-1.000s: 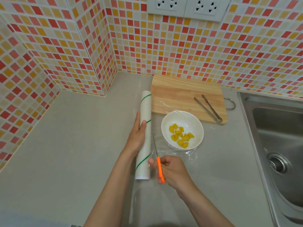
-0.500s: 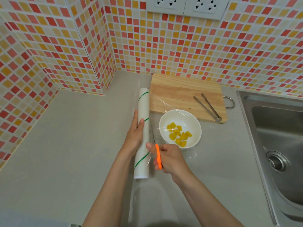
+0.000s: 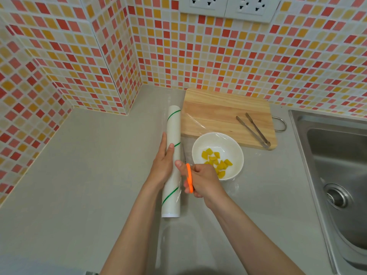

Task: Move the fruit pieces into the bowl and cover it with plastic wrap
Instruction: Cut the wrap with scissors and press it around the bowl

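A white bowl (image 3: 226, 139) holds several yellow fruit pieces (image 3: 216, 160) and sits on the grey counter in front of the cutting board. Clear plastic wrap (image 3: 193, 121) stretches from the roll over the bowl and the board's corner. The white roll of wrap (image 3: 172, 161), marked with green stripes, lies lengthwise left of the bowl. My left hand (image 3: 163, 162) presses down on the roll's middle. My right hand (image 3: 200, 180) grips orange-handled scissors (image 3: 189, 177) between roll and bowl; the blade points away along the film.
A wooden cutting board (image 3: 222, 114) lies behind the bowl with metal tongs (image 3: 254, 130) on its right side. A steel sink (image 3: 337, 175) takes up the right. Tiled walls close the back and left. Wall sockets (image 3: 226, 5) hang above.
My right hand has advanced the scissors away from me along the film beside the roll, toward the bowl's left edge. The left hand stays on the roll.
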